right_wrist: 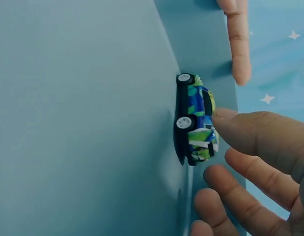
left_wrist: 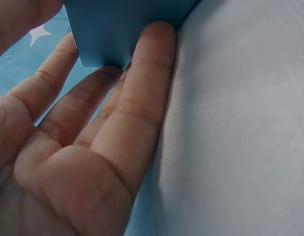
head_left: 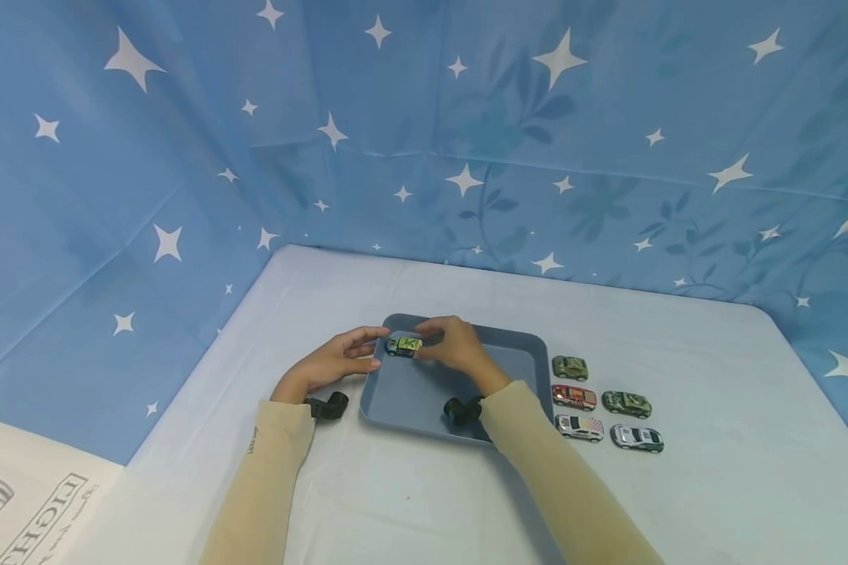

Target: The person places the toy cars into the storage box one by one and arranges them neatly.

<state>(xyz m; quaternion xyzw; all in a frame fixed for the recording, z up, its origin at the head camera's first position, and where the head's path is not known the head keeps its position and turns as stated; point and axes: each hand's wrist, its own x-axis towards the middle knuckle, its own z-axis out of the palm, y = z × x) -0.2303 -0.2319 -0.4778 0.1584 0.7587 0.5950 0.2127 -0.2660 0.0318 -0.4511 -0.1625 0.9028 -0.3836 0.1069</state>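
A toy car (right_wrist: 198, 118) with blue, green and yellow patterning sits in the far left corner of a blue-grey tray (head_left: 424, 424), its wheels at the tray floor. Beside it is my right hand (head_left: 458, 345), the thumb tip right at the car's window and the other fingers spread apart behind it. My left hand (head_left: 335, 359) is at the tray's left edge. In the left wrist view its fairly straight fingers (left_wrist: 152, 64) touch the outside of the tray wall. Its fingertips show over the rim in the right wrist view.
Right of the tray stand several toy cars: a camouflage one (head_left: 570, 367), a red one (head_left: 574, 396), a white one (head_left: 579, 428), another camouflage one (head_left: 627, 403) and a silver one (head_left: 637, 438). Behind the white table (head_left: 367, 502) hangs a blue star-patterned curtain (head_left: 396, 118).
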